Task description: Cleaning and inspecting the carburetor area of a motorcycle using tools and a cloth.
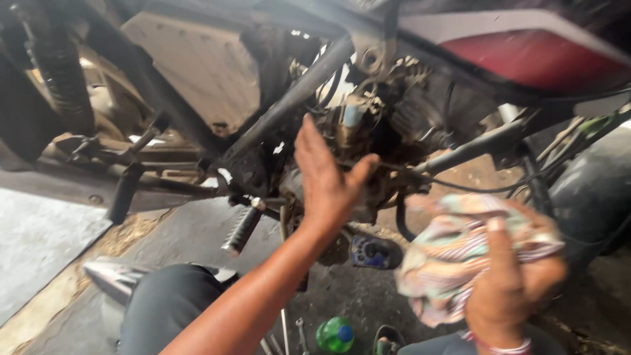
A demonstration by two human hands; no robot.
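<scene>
Motorcycle engine (374,125) sits grimy, cleaning barely begun: left hand (327,177) spread against it, right hand (509,276) bunching a striped rag (453,250) just beside.

A green bottle with a blue cap (335,334) lies on the floor (177,236), near and centre. No labels, signs or screens show.

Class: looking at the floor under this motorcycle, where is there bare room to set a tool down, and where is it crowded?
Bare: the grey floor slab at far left, beside the exhaust pipe. Crowded: around the green bottle and wrenches below the left hand.
</scene>
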